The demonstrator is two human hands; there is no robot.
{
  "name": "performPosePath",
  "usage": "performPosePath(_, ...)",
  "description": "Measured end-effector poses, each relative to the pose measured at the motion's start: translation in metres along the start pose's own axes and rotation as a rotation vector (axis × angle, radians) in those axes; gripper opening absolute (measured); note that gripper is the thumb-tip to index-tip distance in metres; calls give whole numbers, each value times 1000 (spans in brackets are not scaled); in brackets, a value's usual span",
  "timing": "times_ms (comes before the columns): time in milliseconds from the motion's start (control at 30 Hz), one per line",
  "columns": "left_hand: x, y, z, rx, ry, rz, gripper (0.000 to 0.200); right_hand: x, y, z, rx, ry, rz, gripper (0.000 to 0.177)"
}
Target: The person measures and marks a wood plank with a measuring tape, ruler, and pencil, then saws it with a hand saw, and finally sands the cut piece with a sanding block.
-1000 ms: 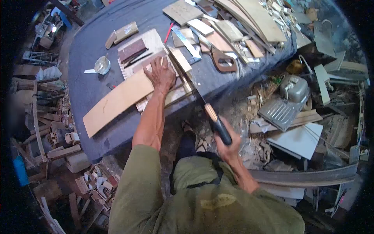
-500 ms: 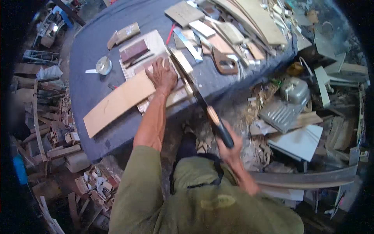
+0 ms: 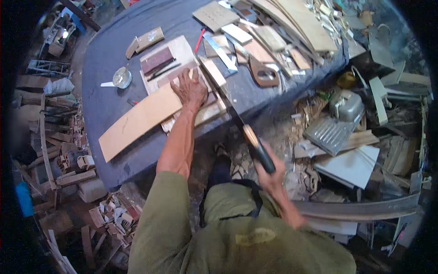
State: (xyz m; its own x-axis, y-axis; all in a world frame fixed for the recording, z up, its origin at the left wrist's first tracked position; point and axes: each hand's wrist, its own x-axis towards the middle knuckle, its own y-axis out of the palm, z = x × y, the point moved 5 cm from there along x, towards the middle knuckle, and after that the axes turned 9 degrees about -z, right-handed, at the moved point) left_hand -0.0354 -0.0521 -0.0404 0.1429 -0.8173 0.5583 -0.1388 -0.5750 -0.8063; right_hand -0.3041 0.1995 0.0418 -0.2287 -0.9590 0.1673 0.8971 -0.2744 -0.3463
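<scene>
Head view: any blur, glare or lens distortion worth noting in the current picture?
Head view: wide-lens distortion, with the table looking bowed and the corners black; head view: the right hand is smeared, probably by motion, while the left hand is clearer; head view: a small bright glare at upper left, pale haze at upper right.

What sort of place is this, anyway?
Most likely a woodworking shop. The right hand holds a saw, a second saw lies among wood pieces on the table, and wood scraps litter the floor.
</scene>
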Motion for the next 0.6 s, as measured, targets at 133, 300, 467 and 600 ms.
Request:
performPosePath(133, 3, 1, 1, -20, -17, 26, 38, -31, -36, 12, -32, -172, -39, 51)
performPosePath(300, 6, 1, 2, -11, -5, 45, 37, 29, 18, 13, 14, 77, 34, 55)
performPosePath(467, 2, 3, 1, -32, -46, -8, 37, 7, -2, 1, 43, -80, 5, 58)
performPosePath(600, 5, 1, 0, -14, -26, 77, 39, -27, -36, 5, -31, -85, 31, 61)
